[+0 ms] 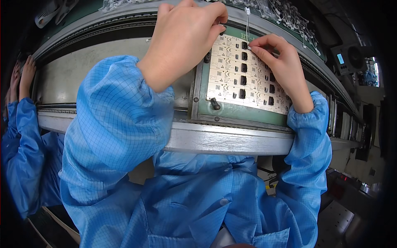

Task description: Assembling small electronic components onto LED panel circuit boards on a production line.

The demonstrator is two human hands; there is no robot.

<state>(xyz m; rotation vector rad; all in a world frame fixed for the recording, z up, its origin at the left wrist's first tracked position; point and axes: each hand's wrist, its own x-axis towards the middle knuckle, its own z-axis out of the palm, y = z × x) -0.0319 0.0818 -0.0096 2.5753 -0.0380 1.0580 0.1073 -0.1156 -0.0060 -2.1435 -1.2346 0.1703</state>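
Head view: white lead [247, 25], long axis pointing forward; right hand [282, 59] pinches near end; left hand [186, 35]: grip unclear.

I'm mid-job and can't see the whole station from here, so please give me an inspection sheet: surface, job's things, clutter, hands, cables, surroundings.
Surface: green fixture on the line, behind a scuffed metal rail.
Job's things: white printed panel on the fixture, with black parts in columns.
Clutter: heap of white connectors beyond the far rail.
Hands: left hand at the panel's far left corner; right hand with fingertips beside the farthest black part; both grips unclear.
Cables: one white lead running away from the right fingertips.
Surroundings: co-worker's sleeve at left; dark device with a lit screen at right.
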